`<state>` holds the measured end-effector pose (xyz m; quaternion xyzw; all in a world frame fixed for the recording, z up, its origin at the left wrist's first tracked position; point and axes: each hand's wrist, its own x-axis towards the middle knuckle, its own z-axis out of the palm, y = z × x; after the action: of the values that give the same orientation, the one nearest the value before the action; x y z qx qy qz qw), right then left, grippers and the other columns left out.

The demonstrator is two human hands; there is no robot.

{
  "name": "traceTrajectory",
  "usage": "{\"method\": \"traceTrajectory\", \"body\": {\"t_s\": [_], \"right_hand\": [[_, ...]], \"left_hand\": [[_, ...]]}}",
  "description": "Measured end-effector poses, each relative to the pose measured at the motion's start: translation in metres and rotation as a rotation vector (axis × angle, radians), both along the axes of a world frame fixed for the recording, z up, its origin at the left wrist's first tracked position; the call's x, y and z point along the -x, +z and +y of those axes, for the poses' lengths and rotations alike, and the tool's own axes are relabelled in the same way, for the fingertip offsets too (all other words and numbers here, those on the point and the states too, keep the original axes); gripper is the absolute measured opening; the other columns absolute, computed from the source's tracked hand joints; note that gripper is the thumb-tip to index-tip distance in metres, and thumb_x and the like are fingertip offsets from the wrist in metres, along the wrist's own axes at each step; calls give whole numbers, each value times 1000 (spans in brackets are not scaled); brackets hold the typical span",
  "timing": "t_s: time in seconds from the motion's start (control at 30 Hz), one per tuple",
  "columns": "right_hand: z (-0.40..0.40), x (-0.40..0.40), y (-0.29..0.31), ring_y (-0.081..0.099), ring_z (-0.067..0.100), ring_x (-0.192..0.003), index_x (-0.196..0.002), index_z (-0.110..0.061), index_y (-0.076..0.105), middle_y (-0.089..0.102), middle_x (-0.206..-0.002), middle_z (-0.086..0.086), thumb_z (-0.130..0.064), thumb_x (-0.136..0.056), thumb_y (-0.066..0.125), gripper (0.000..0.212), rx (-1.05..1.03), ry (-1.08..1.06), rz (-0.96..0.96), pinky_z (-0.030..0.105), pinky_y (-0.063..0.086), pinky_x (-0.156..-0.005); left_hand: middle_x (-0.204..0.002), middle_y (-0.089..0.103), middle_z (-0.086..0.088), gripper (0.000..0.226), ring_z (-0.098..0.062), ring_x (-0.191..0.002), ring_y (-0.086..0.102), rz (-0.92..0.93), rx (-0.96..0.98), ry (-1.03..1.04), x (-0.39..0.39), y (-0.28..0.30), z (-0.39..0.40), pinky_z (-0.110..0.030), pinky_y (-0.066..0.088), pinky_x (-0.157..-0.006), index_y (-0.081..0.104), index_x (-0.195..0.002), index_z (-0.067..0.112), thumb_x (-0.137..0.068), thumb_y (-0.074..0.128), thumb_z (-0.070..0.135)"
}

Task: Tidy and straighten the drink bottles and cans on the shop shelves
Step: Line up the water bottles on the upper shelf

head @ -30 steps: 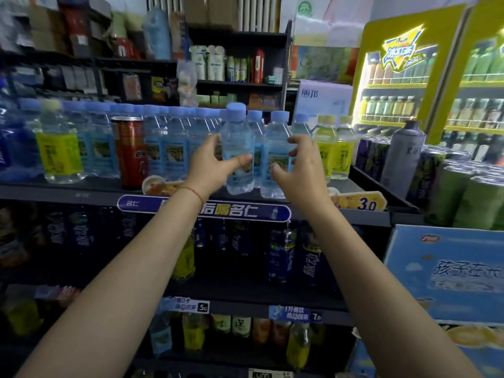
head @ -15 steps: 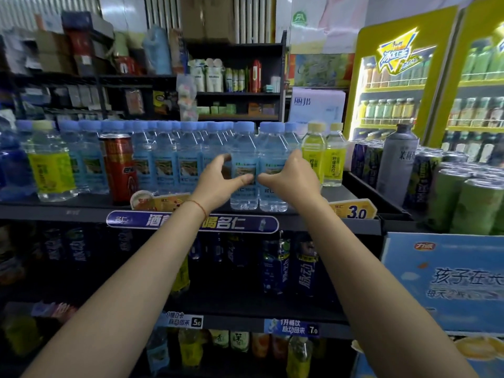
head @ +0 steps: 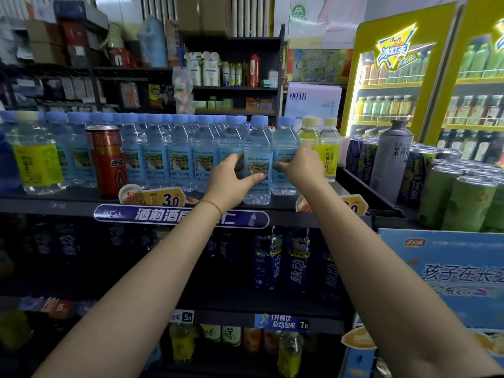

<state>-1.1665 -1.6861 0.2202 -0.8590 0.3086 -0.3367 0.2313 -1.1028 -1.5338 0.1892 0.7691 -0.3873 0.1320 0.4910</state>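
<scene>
A clear ribbed plastic water bottle with a pale blue cap and blue label stands upright near the front edge of the dark top shelf, forward of its row. The left hand wraps it from the left, thumb across the label. The right hand curls round the neighbouring water bottle just to the right, fingers on its label. The two hands sit close together, one bottle each.

Leftward runs a tight row of matching blue-capped bottles, broken by a glossy red can and ended by a yellow-labelled bottle. Right of the hands stand two yellow-capped lemon bottles. Price tags clip to the shelf lip above a blue banner strip. Further right, a grey matte bottle rises over green cans. Dark blue bottles fill the shelf below.
</scene>
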Motion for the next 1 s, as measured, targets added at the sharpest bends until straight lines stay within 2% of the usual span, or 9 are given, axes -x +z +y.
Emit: {"method": "traceTrajectory", "body": {"t_s": [0.13,0.3,0.37,0.47,0.57,0.67,0.73,0.87,1.0], "right_hand": [[-3,-4,1,66,32,-99,-127,-3,38,66,-114,16,-33,-77,83,73,-55,29,-89,39,55,-76],[-10,1,6,69,23,-81,-110,-8,58,70,-97,7,-41,-73,85,56,-106,98,-69,38,59,-68],[-11,11,9,61,15,-67,-87,-12,62,66,-79,3,-40,-88,73,30,-75,149,-50,28,48,-56],[-6,31,8,43,14,-55,-65,-16,48,48,-61,-1,-48,-102,46,49,-85,245,-85,28,32,-50],[1,45,1,56,10,-74,-92,-14,57,56,-81,-6,-62,-95,48,49,-102,373,-79,28,39,-61],[1,52,-6,58,5,-83,-122,-16,51,56,-93,-13,-51,-87,69,52,-92,399,-39,23,47,-65],[-2,54,-10,61,11,-84,-125,-14,50,61,-100,-6,-41,-86,75,54,-75,355,-66,25,50,-64],[-5,53,-18,66,22,-93,-122,-11,50,67,-113,7,-37,-86,76,52,-83,296,-101,42,59,-77],[-3,49,-20,62,18,-90,-120,-10,50,67,-114,6,-36,-87,76,50,-30,247,-110,30,49,-66]], "left_hand": [[-137,58,-3,67,-21,-125,53,-1,13,26,4,-2,-2,-24,39,-91,48,-141,14,-85,75,38],[-137,58,-3,63,-21,-125,53,0,8,55,10,-3,-3,-24,39,-90,49,-140,13,-87,73,38],[-141,55,-4,67,-23,-130,50,0,14,69,11,-5,-3,-29,40,-97,46,-142,14,-87,74,37],[-146,50,-5,71,-25,-135,46,16,7,65,15,-8,-5,-36,39,-108,42,-146,12,-86,75,31],[-140,55,-4,69,-24,-128,53,32,8,17,19,-10,-11,-41,46,-106,45,-145,14,-85,77,22],[-136,57,-3,67,-22,-122,55,8,-7,2,25,-10,-21,-35,49,-100,47,-144,16,-85,77,18],[-134,59,-3,66,-21,-118,58,2,-14,-12,28,-8,-29,-32,50,-96,47,-144,16,-85,76,15],[-136,59,-3,65,-20,-119,58,2,-44,-11,27,-8,-36,-28,48,-93,47,-145,15,-86,74,15],[-138,57,-5,66,-22,-121,57,1,-90,-14,24,-6,-37,-32,49,-97,43,-147,16,-88,73,16]]}}
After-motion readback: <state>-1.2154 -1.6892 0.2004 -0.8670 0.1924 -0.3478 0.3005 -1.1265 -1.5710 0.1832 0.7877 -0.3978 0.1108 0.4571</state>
